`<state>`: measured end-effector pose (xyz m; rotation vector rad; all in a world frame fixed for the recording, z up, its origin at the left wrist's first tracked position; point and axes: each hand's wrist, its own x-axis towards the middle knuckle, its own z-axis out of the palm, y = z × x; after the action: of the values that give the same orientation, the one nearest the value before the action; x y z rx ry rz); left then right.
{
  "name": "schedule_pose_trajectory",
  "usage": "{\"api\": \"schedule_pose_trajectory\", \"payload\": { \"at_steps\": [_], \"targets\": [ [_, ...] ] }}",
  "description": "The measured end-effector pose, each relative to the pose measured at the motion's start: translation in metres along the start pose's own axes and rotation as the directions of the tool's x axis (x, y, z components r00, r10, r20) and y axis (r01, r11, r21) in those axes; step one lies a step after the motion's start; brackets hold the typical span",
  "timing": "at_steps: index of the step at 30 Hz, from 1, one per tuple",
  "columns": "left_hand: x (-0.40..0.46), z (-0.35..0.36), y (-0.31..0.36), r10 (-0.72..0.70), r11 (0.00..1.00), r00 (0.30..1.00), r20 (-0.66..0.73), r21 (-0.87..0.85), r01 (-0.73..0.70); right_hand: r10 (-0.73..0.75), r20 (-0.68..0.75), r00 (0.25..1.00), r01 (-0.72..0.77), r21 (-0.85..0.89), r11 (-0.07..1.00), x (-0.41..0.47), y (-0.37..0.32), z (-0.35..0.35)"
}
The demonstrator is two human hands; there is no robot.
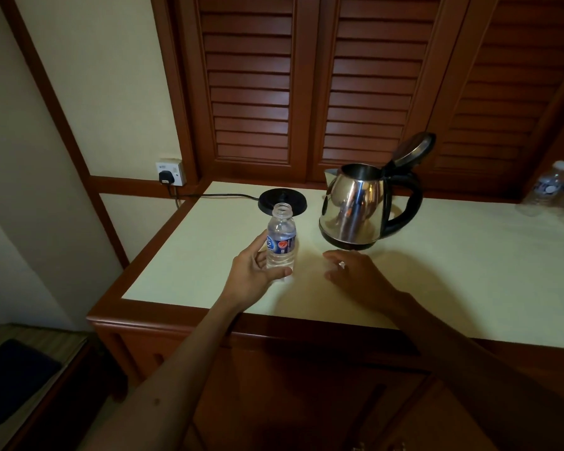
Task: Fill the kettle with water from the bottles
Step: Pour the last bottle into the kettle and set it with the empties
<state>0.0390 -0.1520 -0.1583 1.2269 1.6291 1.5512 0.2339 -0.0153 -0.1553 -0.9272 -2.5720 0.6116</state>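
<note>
The left hand (253,270) grips an uncapped bottle (281,239) standing upright on the bench (437,281), thumb in front and fingers behind. The right hand (355,271) lies relaxed on the bench, holding nothing, just before the kettle (355,209), whose lid (415,148) is up. The base (282,200) sits behind the bottle; more bottles (554,190) stand far right.
</note>
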Motion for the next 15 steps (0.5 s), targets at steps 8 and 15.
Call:
{"api": "schedule_pose_trajectory", "payload": {
  "at_steps": [8,15],
  "targets": [
    [0.001,0.000,-0.002,0.008,0.999,1.000,-0.011,0.046,-0.007,0.158,-0.007,0.987,-0.156,-0.200,0.967,-0.027,0.066,-0.036],
    [0.001,0.004,0.000,0.006,0.997,0.998,-0.057,0.080,-0.002,0.116,0.058,0.992,-0.083,-0.410,0.909,-0.028,0.072,-0.036]
  ]
}}
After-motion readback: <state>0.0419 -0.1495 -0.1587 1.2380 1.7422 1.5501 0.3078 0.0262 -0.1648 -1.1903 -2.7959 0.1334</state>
